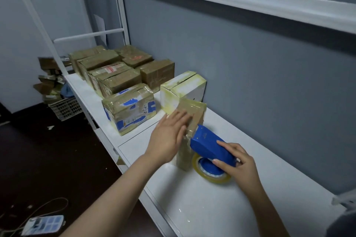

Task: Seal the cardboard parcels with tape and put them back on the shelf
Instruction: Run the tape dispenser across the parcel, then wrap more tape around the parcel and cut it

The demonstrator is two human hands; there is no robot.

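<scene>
1. At the far left of the white shelf (269,169), a block of brown taped parcels (107,71) sat packed close together. They looked already sealed and put away.
2. Just right of them lay a blue-printed parcel (131,111) and a white box (183,90), both near the work spot. They were probably next in the queue or only just finished.
3. The left hand (169,136) lay flat with its fingers straight, pressing on the small parcel's near-left face and gripping nothing. I judged it was bracing the box against the pull of the tape.
4. The small parcel (192,113) stood on the shelf in front of the white box. Its long axis seemed upright, top face tilted toward the wall, though the wide lens made that hard to be sure of.
5. The blue tape dispenser (210,148) had its nose against the parcel's right side and its roll (212,176) low by the shelf, so the strip ran along the tall axis.
6. The right hand (240,165) curled round the dispenser's rear, forefinger stretched along its top to steer.
</scene>
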